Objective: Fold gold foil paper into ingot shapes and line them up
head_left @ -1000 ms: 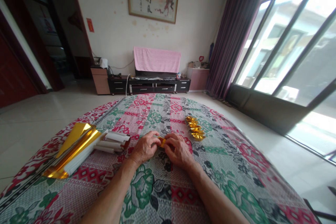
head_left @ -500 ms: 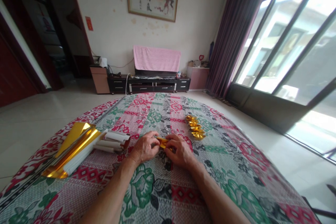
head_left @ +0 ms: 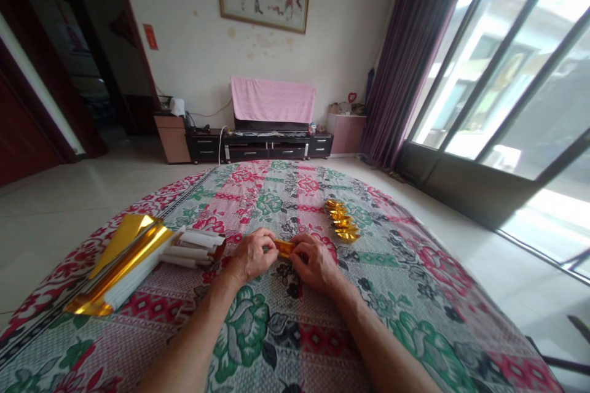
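Between my two hands is a small piece of folded gold foil paper (head_left: pixel 284 249), just above the patterned tablecloth. My left hand (head_left: pixel 256 255) pinches its left end, and my right hand (head_left: pixel 313 261) grips the right end with thumb and fingers. Both ends are hidden by the fingers. To the right and farther back lies a row of several folded gold foil pieces (head_left: pixel 341 221). On the left rest sheets of gold foil paper (head_left: pixel 131 258) with white undersides, partly curled, and beside them several white rolled papers (head_left: pixel 191 249).
A floral tablecloth (head_left: pixel 258 331) covers the round table. Beyond it stands a low black cabinet (head_left: pixel 267 150), with a pink cloth (head_left: pixel 274 100) draped over something on top. A dark curtain (head_left: pixel 415 43) and large windows are at the right.
The foil piece stays between both hands, now showing a smoother, flatter strip. The fingers have shifted slightly along it. The whole view has shifted a little.
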A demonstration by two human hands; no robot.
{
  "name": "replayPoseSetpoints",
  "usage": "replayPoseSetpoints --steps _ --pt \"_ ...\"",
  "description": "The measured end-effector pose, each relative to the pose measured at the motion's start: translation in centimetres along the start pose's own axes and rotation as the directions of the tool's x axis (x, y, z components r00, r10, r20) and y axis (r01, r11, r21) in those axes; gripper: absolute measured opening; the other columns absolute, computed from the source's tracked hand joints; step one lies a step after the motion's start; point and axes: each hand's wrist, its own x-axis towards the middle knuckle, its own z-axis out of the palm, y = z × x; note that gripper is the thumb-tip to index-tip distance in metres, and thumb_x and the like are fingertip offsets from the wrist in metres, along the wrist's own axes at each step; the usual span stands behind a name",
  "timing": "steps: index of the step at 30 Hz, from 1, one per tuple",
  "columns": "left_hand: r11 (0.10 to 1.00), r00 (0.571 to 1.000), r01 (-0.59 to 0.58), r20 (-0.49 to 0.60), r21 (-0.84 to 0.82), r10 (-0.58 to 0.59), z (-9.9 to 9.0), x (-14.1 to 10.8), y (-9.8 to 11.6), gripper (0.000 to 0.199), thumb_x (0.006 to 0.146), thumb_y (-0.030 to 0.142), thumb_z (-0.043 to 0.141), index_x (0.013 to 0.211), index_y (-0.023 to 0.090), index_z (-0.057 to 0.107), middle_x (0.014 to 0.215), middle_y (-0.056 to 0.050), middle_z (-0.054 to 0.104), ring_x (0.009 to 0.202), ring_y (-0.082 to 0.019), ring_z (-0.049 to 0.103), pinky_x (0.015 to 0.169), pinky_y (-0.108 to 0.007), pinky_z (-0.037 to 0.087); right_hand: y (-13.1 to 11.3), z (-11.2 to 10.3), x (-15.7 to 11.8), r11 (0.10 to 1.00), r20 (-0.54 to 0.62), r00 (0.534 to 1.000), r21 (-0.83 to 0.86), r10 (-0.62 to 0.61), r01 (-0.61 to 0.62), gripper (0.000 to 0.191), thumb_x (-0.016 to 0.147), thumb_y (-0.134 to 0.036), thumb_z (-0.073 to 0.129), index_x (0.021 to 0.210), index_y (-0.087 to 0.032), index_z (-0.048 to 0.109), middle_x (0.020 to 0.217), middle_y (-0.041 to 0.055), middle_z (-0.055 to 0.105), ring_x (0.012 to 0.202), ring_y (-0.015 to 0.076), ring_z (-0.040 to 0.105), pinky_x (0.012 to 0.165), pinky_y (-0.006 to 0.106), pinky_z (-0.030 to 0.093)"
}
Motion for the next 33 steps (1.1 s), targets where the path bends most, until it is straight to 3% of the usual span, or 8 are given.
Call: replayPoseSetpoints --steps 6,17,20,24,29,33 --pt "1.000 1.000 0.027 -0.014 -0.001 -0.027 0.3 0.2 -0.2 0.014 0.067 0.012 0.054 0.056 0.016 0.060 0.086 -0.004 0.062 0.077 -0.013 0.059 0.076 -0.026 0.047 0.3 0.2 0.0 1.000 0.000 1.000 -0.002 0.008 -0.008 0.015 0.076 -0.015 0.054 0.064 -0.018 0.063 0.091 0.0045 0.064 0.081 0.0143 0.059 0.078 0.028 0.044" --pt "0.999 0.999 -0.018 -0.043 0.048 0.020 0.6 0.5 -1.0 0.012 0.070 0.011 0.051 0.070 0.016 0.062 0.095 -0.008 0.060 0.091 -0.018 0.057 0.086 -0.032 0.046 -0.2 0.9 0.0 0.998 0.062 0.996 0.008 -0.056 0.056 0.011 0.078 -0.023 0.058 0.070 -0.021 0.066 0.098 0.0017 0.064 0.089 0.0156 0.057 0.083 0.031 0.041" --pt "0.998 0.999 -0.040 -0.023 0.054 0.042 0.6 0.6 -1.1 0.013 0.072 0.012 0.050 0.072 0.017 0.063 0.096 -0.007 0.059 0.094 -0.018 0.056 0.088 -0.033 0.045 -0.5 0.7 0.1 0.998 0.064 0.996 0.037 -0.058 0.056 0.016 0.084 -0.020 0.049 0.084 -0.021 0.065 0.096 0.0031 0.063 0.088 0.0146 0.057 0.084 0.030 0.042" --pt "0.995 0.998 -0.069 0.006 0.079 0.069 0.5 0.6 -1.1 0.015 0.075 0.013 0.048 0.075 0.017 0.063 0.100 -0.008 0.058 0.098 -0.018 0.055 0.091 -0.033 0.044 -0.4 0.8 0.3 0.999 0.039 0.998 0.001 -0.047 0.047 0.025 0.085 -0.014 0.044 0.101 -0.022 0.061 0.113 0.0064 0.055 0.101 0.0170 0.052 0.089 0.034 0.040" --pt "0.991 0.997 -0.071 0.001 0.109 0.072 0.6 0.6 -1.0 0.017 0.075 0.010 0.046 0.077 0.016 0.062 0.102 -0.009 0.057 0.101 -0.019 0.053 0.094 -0.033 0.042 -0.2 1.0 0.4 0.995 0.068 0.996 -0.068 -0.062 0.067 0.023 0.078 -0.008 0.047 0.084 -0.021 0.064 0.118 0.0045 0.052 0.102 0.0183 0.050 0.091 0.036 0.038" --pt "0.989 0.997 -0.077 -0.012 0.126 0.079 0.7 0.8 -0.9 0.019 0.077 0.010 0.044 0.082 0.016 0.062 0.103 -0.009 0.057 0.101 -0.019 0.052 0.093 -0.034 0.042 -0.7 1.1 0.5 0.990 0.086 0.993 -0.105 -0.080 0.089 0.014 0.076 -0.013 0.054 0.077 -0.021 0.065 0.116 0.0031 0.052 0.103 0.0187 0.049 0.092 0.036 0.037"
